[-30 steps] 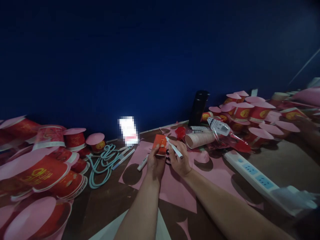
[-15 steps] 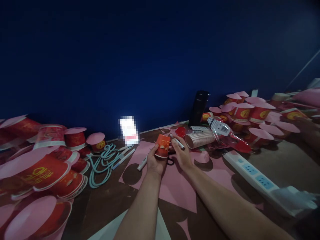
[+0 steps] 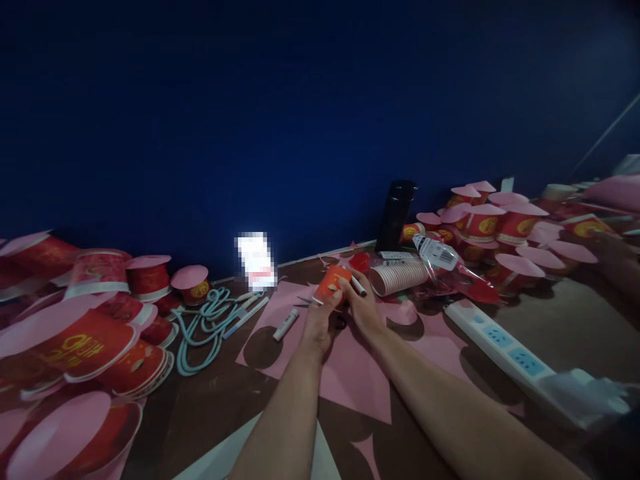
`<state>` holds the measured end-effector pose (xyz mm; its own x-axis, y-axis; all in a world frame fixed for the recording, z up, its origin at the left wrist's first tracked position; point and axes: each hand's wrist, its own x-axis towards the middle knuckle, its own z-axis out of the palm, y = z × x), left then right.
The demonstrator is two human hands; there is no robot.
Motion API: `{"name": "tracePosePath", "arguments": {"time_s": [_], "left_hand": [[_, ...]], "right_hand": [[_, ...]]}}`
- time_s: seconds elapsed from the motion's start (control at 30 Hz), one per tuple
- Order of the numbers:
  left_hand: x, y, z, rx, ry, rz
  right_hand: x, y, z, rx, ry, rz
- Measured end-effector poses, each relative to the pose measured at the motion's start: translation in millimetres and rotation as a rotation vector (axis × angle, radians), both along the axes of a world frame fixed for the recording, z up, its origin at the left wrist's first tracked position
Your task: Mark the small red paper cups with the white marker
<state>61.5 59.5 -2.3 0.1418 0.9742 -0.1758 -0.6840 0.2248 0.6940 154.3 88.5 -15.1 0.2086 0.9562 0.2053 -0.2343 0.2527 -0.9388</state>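
Note:
A red paper cup [image 3: 329, 281] with a gold print is in my left hand [image 3: 321, 327], tilted, the fingers wrapped round its side. My right hand [image 3: 365, 305] is closed on a marker [image 3: 359, 286] with a dark end, and its fingers meet the cup's right side. The marker's other end is hidden by the cup. Below both hands lies a pink paper sheet [image 3: 353, 383] with round cut-outs. Scissor blades [image 3: 304, 301] show left of the cup, partly covered by my left hand. A white glue stick or pen [image 3: 286, 325] lies farther left.
Red cups with pink paper discs [image 3: 100, 333] crowd the left, and more [image 3: 484, 223] stand at the right. A stack of paper cups [image 3: 400, 275], a black bottle [image 3: 396, 215], a power strip [image 3: 510, 353], a coiled cable [image 3: 200, 333] and a bright phone-like screen [image 3: 258, 260] are around.
The cup has tilted over to the right in my left hand, whose fingers now reach across its front. My right hand with the marker has come closer against the cup.

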Motion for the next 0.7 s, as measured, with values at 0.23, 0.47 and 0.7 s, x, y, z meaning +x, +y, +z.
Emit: {"name": "tracePosePath", "arguments": {"time_s": [0.23,0.47,0.7], "left_hand": [[1,8,-5.2,0.098,-0.036,0.119],[-3,14,-8.9,0.039,-0.196,0.178],[-3,10,-6.7,0.055,-0.133,0.159]], "right_hand": [[4,-2,1.1,0.158,-0.353,-0.226],[4,-20,13.8,0.522,-0.698,-0.268],[3,-22,13.7,0.535,-0.801,-0.254]]}}
